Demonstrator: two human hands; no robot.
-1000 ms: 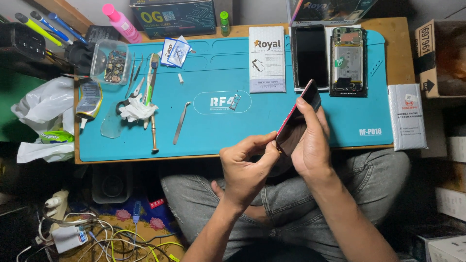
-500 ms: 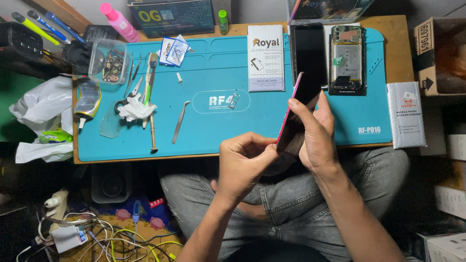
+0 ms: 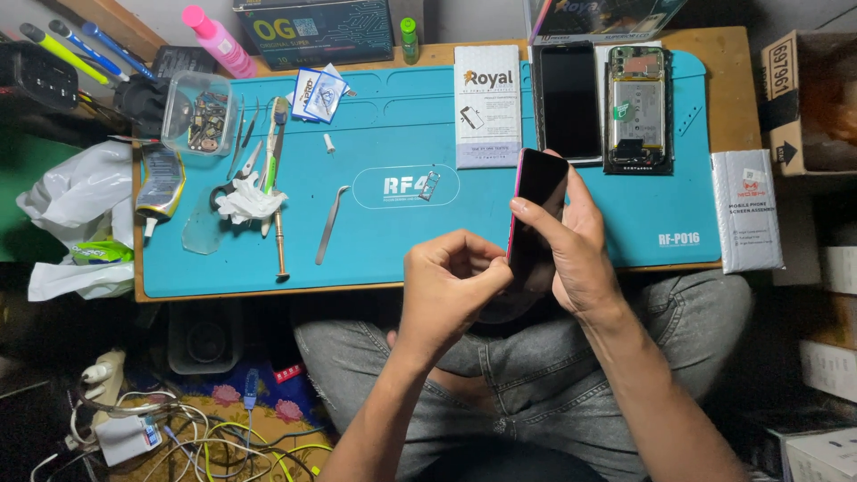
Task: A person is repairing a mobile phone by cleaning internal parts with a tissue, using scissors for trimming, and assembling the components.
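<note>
My right hand [image 3: 580,250] grips a dark smartphone [image 3: 536,214] with a pink edge, held upright on its side over the near edge of the teal work mat [image 3: 420,250]. My left hand [image 3: 451,286] is curled, its fingertips pinched against the phone's left edge; whether something small sits between them is hidden. On the mat beyond the phone lie a black phone screen [image 3: 569,98] and an opened phone body [image 3: 637,107] with its insides showing.
A white flat box [image 3: 486,105] lies mid-mat. Tweezers [image 3: 330,223], a screwdriver [image 3: 278,236], a crumpled tissue [image 3: 245,201] and a clear tub of parts [image 3: 201,112] sit left. A white packet [image 3: 748,210] lies right. Cables [image 3: 161,428] cover the floor.
The phone has been tipped more upright and edge-on. My left hand has slid up along its left edge, fingers pinched closer.
</note>
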